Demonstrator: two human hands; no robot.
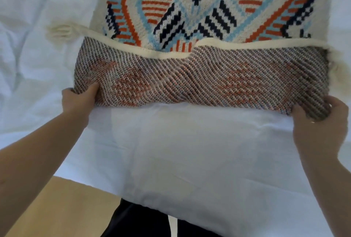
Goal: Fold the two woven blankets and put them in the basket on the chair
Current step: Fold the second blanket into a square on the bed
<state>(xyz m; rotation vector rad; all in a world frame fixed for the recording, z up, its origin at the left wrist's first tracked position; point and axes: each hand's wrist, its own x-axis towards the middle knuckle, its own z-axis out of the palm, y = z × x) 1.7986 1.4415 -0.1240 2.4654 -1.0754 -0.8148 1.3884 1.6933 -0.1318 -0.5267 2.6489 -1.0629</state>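
Note:
A woven blanket (207, 7) with an orange, light-blue and navy geometric pattern on cream lies on the white bed. Its near end is turned over away from me, showing the brown-orange speckled underside (201, 79) with a cream hem on top. My left hand (79, 100) grips the left end of this fold, thumb on top. At the right end, my right hand (321, 121) grips the fold with its fingers curled round the edge. Cream tassels (58, 31) stick out at the left and right corners. No second blanket, basket or chair is in view.
The white bed sheet (190, 151) spreads out on all sides of the blanket, wrinkled at the left. The bed's near edge runs across the bottom, with tan wooden floor (62, 208) and my dark trousers (136, 221) below it.

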